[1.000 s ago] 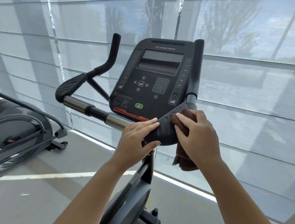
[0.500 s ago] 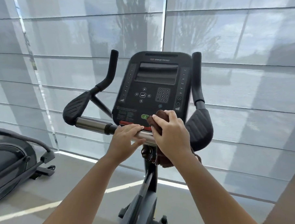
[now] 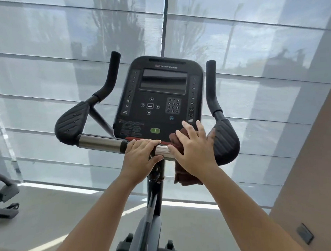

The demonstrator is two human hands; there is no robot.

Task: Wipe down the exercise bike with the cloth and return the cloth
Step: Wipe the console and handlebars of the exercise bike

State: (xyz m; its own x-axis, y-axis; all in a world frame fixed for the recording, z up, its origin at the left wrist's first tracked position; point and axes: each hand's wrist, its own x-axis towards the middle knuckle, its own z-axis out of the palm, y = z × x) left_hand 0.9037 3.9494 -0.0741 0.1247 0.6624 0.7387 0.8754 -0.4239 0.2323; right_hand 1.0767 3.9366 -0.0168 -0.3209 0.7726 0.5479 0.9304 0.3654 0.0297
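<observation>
We stand at the exercise bike [image 3: 154,198] with both hands on its front. Our left hand [image 3: 141,158] grips the chrome crossbar [image 3: 101,142], fingers curled over the top and thumb beneath. Just to its right, our right hand [image 3: 196,152] lies with its fingers spread and nearly straight. It presses the brown cloth [image 3: 184,176] against the bar and the lower right corner of the Star Trac console [image 3: 159,84]. A fold of cloth shows between the fingers, and the rest hangs below the palm, beside the bike's stem. The right elbow pad [image 3: 228,141] crowds the outer edge of the right hand, its little finger lying over the pad's edge, and the right upright grip [image 3: 210,81] rises above it. The left elbow pad [image 3: 71,123] and left upright grip [image 3: 111,74] stand well out past the left hand. The green button [image 3: 155,130] sits just above the left knuckles. Pale window blinds [image 3: 44,73] hang behind everything, with part of another machine [image 3: 4,195] far to the left and a beige wall [image 3: 314,166] to the right. Since half a second ago, the right hand and cloth have slid rightward off the green button toward the pad, while the left hand keeps its grip.
</observation>
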